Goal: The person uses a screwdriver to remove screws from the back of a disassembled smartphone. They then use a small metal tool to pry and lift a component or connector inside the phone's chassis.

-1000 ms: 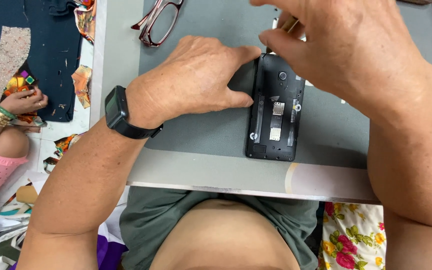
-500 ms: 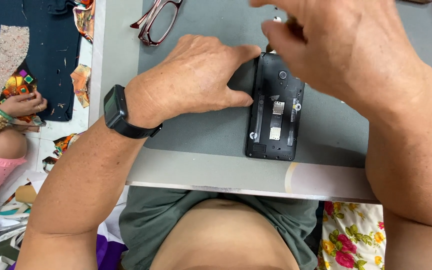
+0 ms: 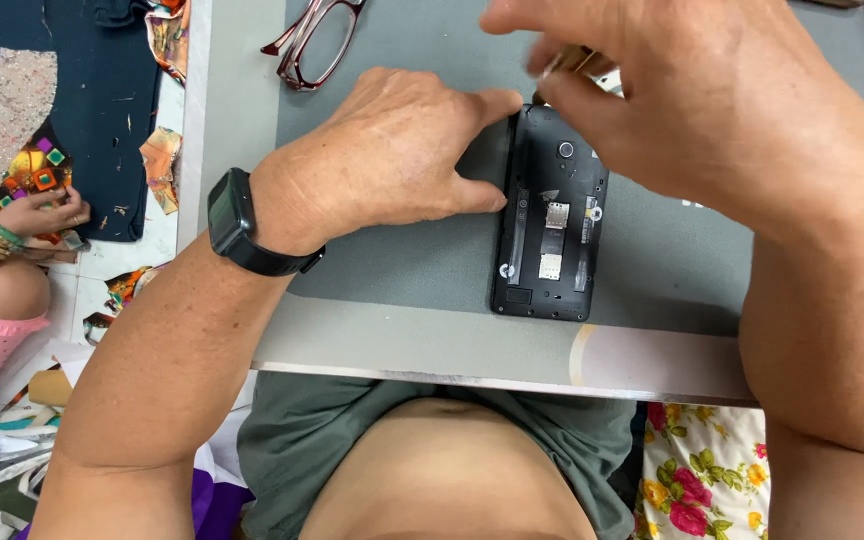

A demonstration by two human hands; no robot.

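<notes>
Bracing one opened phone: left hand, right hand above.

Black opened phone on grey mat. Black smartwatch; dark red-framed glasses. Floral cloth, red and yellow on white.

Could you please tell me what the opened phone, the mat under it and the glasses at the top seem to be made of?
The opened phone looks like matt black plastic with small bright metal plates set in it. The grey mat seems soft rubber or silicone: a flat, dull surface without glare. The glasses appear to be glossy dark red plastic with clear lenses; the frame shines at its edges.
</notes>
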